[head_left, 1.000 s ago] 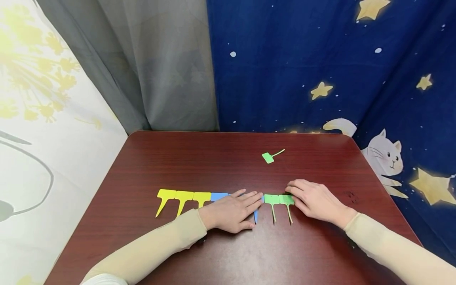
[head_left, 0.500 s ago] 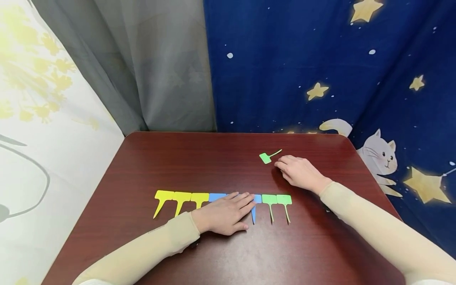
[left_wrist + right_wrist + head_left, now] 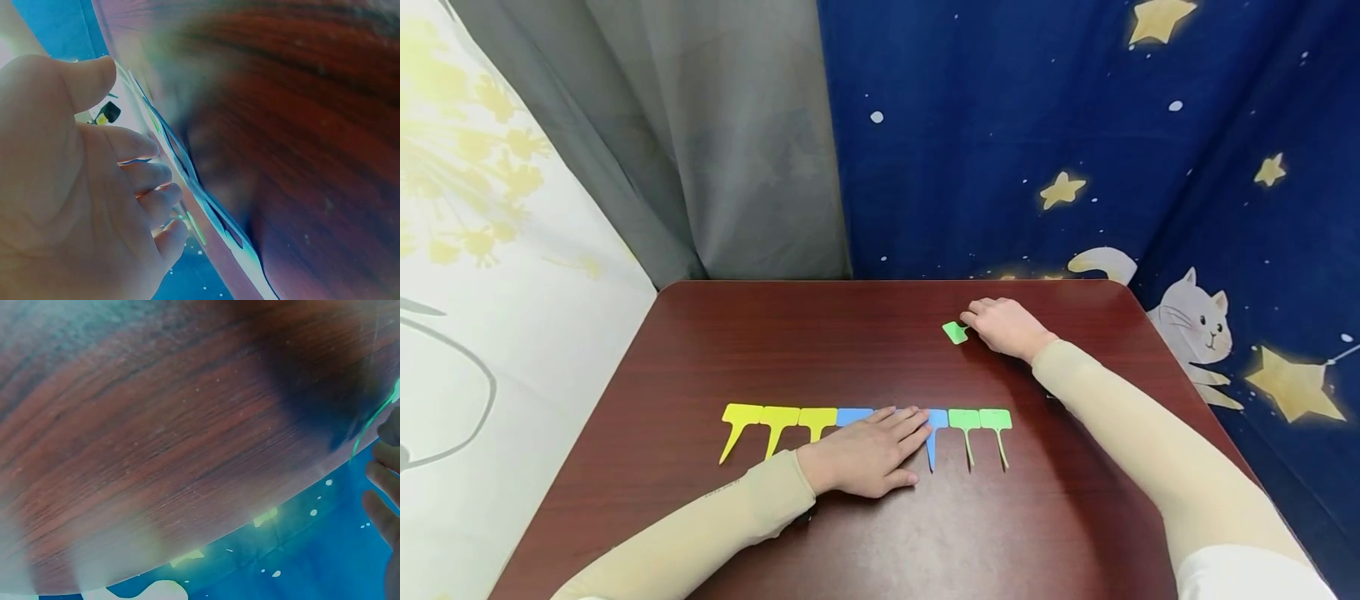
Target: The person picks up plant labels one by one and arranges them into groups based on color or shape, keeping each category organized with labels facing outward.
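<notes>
A row of T-shaped plant labels lies on the table: three yellow labels [image 3: 780, 417] on the left, blue labels [image 3: 854, 415] in the middle, two green labels [image 3: 979, 419] on the right. My left hand [image 3: 872, 454] rests across the blue part with fingers straight, hiding some of it. In the left wrist view, the left hand [image 3: 87, 181] is seen beside the labels' thin edges. Farther back lies a loose green label [image 3: 955, 332]. My right hand [image 3: 1009, 327] is over its stem, fingers slightly bent; in the right wrist view, fingers [image 3: 382, 515] appear near the stem without a visible pinch.
The dark red wooden table [image 3: 775, 350] has rounded far corners. Behind it hang a grey curtain [image 3: 760, 150] and a blue curtain [image 3: 955, 167] with stars and a cat. A white patterned cloth [image 3: 512, 375] hangs at the left.
My right hand has left the right end of the green labels and moved back and left to the loose green label's stem. The left hand has stayed on the row.
</notes>
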### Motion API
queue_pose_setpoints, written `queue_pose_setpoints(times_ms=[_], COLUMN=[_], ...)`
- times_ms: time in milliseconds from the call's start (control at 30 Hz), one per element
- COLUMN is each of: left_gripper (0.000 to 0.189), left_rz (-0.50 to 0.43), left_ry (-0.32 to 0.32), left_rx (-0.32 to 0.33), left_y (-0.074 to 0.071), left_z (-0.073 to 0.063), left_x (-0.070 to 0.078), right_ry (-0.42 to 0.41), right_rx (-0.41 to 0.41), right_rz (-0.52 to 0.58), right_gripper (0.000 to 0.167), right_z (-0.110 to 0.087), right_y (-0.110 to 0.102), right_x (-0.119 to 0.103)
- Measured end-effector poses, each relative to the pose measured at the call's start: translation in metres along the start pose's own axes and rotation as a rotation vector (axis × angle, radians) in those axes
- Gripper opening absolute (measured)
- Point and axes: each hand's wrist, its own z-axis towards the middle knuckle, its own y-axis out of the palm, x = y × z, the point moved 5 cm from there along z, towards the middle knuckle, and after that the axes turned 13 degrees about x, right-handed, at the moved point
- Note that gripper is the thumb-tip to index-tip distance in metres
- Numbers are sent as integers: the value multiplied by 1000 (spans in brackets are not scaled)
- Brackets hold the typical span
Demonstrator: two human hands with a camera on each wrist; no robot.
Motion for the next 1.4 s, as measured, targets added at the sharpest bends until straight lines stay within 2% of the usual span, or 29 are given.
queue_pose_setpoints(times_ms=[300,700,833,1067,1167,1400], left_gripper=[73,71,71,72,72,72], left_rz=[4,0,4,-8,-9,-6], left_ry=[-15,-3,-7,-17,-19,-20], left_rx=[-3,-8,-18,-21,-28,-35], left_y=[-5,-2,-2,0,-1,-1], left_z=[-3,-3,-3,-3,-3,-3], left_x=[-2,-2,-3,-3,-3,-3], right_ry=[13,-22,-51,-99,-105,-57], right_rx=[-107,-103,-58,83,138,149], right_rz=[-48,-33,-20,-12,3,30], right_gripper=[23,26,24,6,5,7], right_z=[1,-7,-8,-9,-11,-15], right_y=[10,3,-3,-12,-16,-25], right_x=[4,1,0,-3,-5,-10])
